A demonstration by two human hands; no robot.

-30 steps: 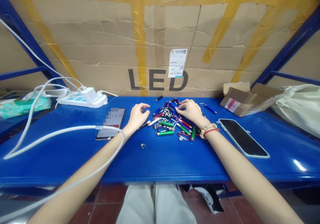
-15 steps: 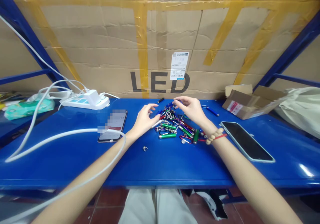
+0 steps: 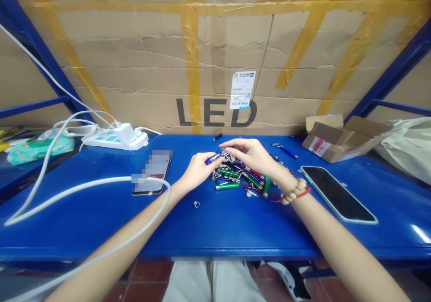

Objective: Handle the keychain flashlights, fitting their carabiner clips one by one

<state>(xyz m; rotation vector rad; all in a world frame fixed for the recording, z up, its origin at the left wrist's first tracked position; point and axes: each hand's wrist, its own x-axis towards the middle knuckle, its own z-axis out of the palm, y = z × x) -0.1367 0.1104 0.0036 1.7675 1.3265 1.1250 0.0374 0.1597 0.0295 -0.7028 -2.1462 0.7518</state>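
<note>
A blue keychain flashlight (image 3: 212,159) is held between the fingers of my left hand (image 3: 199,171), over the left side of the pile. My right hand (image 3: 252,156) is closed in a pinch at the silvery clip (image 3: 229,157) by the flashlight's right end. Whether the clip is joined to the flashlight I cannot tell. Under and in front of my hands lies a pile of small metal flashlights, among them a green flashlight (image 3: 227,186), with carabiners. One red carabiner (image 3: 251,190) is at the pile's front. My right hand hides part of the pile.
A small metal piece (image 3: 196,204) lies in front of the pile. Behind are a black tube (image 3: 217,137) and another blue flashlight (image 3: 288,152). Phones lie left (image 3: 153,176) and right (image 3: 336,194). A small carton (image 3: 326,145), a power strip (image 3: 134,141) and a white cable (image 3: 101,179) are nearby.
My left hand has closed on the blue flashlight, lifting it from the pile. My right hand has come left and down to it, its fingers now pinched at the clip.
</note>
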